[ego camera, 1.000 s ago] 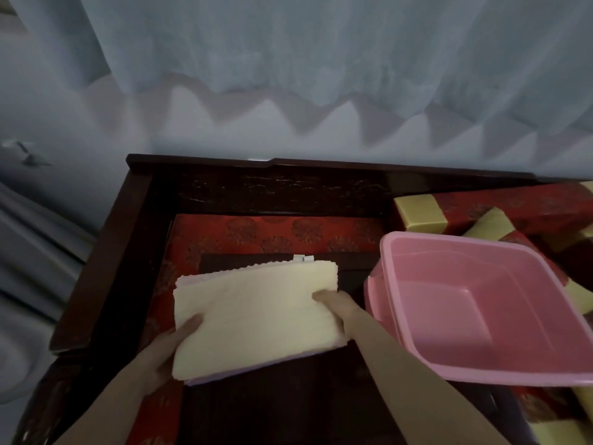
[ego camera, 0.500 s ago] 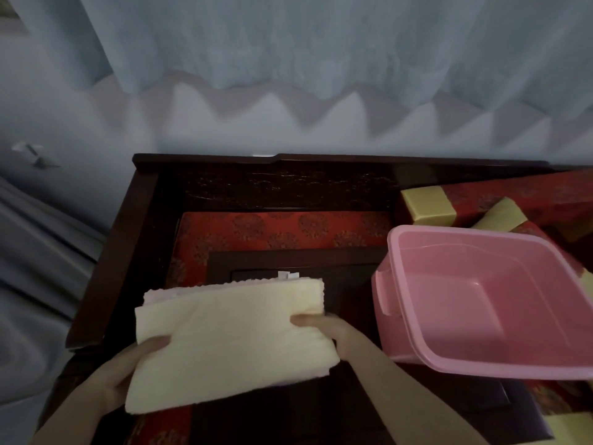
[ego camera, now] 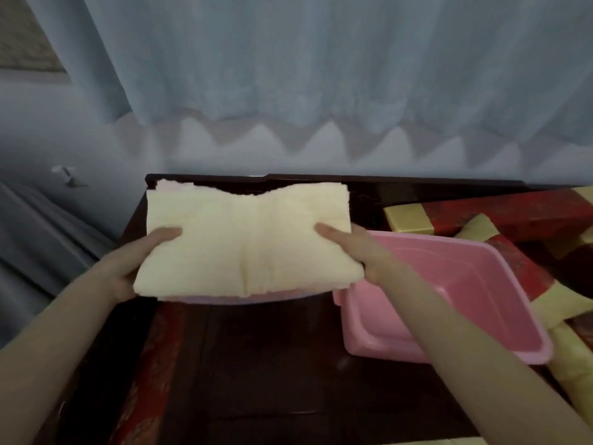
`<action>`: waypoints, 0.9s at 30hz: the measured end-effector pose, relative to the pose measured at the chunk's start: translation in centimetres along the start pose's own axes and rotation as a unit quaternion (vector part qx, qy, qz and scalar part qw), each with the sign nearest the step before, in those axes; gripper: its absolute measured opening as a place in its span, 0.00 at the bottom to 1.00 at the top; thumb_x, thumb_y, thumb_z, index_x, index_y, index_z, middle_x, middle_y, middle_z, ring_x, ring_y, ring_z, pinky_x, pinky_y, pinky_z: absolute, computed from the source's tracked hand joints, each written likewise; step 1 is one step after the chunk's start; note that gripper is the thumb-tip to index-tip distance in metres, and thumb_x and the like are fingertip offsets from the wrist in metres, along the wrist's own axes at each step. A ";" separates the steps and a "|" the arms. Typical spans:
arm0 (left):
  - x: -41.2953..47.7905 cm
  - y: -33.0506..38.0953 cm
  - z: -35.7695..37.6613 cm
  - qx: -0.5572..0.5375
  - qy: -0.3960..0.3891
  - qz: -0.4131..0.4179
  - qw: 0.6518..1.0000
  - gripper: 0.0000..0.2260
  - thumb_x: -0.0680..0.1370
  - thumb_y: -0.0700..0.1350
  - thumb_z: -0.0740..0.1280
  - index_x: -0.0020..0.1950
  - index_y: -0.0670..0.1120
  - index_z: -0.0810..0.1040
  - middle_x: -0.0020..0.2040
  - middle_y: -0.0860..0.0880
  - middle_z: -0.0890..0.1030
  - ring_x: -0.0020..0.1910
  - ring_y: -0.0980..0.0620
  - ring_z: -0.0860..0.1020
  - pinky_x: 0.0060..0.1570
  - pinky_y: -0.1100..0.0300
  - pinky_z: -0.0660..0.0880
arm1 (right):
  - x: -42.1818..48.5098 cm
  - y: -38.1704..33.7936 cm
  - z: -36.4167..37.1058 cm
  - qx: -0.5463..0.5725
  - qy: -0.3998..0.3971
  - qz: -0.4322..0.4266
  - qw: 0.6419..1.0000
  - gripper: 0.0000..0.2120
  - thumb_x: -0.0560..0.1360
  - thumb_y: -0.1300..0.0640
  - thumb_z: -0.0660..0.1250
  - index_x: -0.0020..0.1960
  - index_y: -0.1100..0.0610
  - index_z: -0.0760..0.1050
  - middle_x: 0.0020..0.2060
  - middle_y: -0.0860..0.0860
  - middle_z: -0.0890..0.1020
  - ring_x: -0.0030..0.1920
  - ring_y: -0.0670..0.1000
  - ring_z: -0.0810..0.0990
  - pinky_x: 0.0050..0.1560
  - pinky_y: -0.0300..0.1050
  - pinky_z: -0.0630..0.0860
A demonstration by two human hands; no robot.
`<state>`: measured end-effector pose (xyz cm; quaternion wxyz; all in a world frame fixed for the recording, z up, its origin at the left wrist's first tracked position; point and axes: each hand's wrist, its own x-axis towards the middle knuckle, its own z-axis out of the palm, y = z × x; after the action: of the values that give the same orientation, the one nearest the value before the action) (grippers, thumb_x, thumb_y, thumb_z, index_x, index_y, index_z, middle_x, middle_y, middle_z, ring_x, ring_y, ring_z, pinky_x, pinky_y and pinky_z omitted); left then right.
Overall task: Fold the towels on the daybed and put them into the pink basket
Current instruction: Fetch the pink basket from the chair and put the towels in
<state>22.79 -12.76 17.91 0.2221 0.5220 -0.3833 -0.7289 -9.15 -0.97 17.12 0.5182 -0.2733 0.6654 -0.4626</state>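
Observation:
A stack of folded towels (ego camera: 247,242), cream on top with a pink layer showing along its lower edge, is held up in the air above the daybed. My left hand (ego camera: 134,261) grips its left side, thumb on top. My right hand (ego camera: 362,252) grips its right side the same way. The stack sags slightly in the middle. The pink basket (ego camera: 500,284) stands to the right on the daybed, with nothing visible inside; my right forearm crosses over its near left corner.
The daybed has a dark wooden frame (ego camera: 417,183) and a red patterned mat (ego camera: 150,374). Red and gold cushions (ego camera: 513,216) lie behind and right of the basket. A pale curtain (ego camera: 321,75) hangs behind; floor drops off at the left.
The towel stack has been lifted off the daybed and raised, both hands now holding its sides. The view has moved closer and lower.

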 end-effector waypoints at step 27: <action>5.6 -15.2 36.1 0.138 0.027 -0.123 0.982 0.16 0.73 0.46 0.72 0.55 0.38 0.76 0.50 0.39 0.82 0.47 0.40 0.80 0.49 0.41 0.77 | -2.2 13.3 -30.0 -0.012 0.105 0.143 0.984 0.20 0.70 0.54 0.74 0.57 0.63 0.76 0.46 0.55 0.82 0.40 0.52 0.81 0.36 0.41 0.78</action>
<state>-11.64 4.21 8.44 0.0670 0.6104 -0.4069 -0.6762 -35.18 16.42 7.20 0.5031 -0.1312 0.7538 -0.4018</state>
